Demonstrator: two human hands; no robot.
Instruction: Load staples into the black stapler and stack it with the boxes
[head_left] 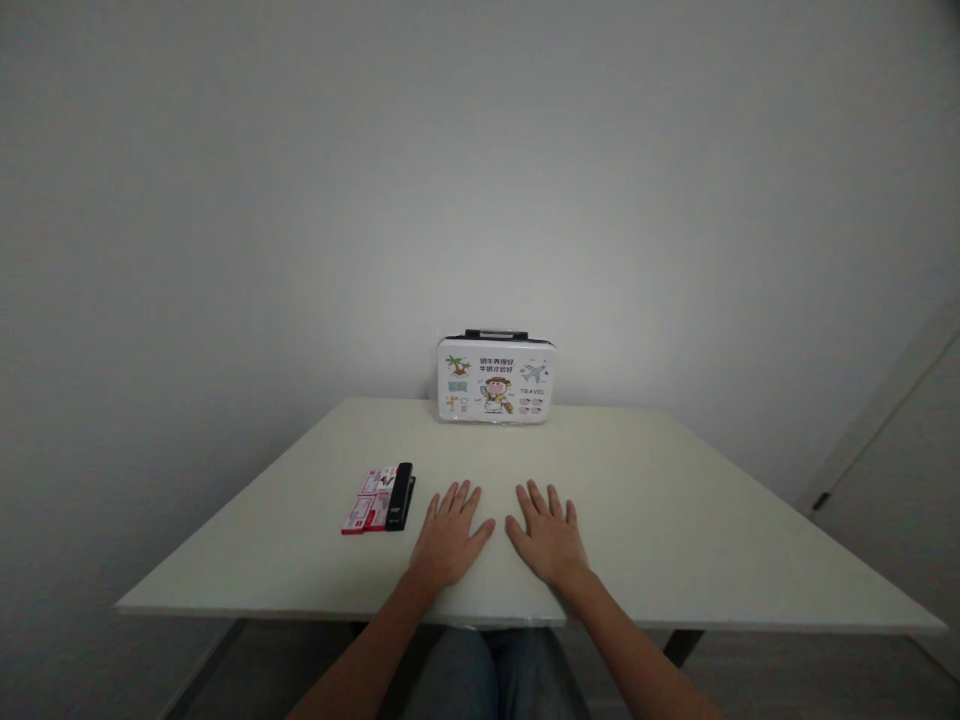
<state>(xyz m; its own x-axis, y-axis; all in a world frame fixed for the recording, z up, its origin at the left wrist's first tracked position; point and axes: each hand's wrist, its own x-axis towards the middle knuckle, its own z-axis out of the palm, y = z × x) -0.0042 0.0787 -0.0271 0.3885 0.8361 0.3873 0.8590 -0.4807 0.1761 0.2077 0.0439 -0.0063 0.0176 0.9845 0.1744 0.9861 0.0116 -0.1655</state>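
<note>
A pale table (675,520) lies mostly bare. 2 obstacles sit on it: a black stapler (400,495) with red staple boxes (370,500) touching it, near left, and a white case (496,379) upright at the far edge, centre. The right half is open.

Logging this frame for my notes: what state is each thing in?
left hand: flat on the table, palm down, holding nothing
right hand: flat, palm down, holding nothing
black stapler: closed, lying beside the red packets
red packets: lying flat
white case: closed, upright by the wall
</note>
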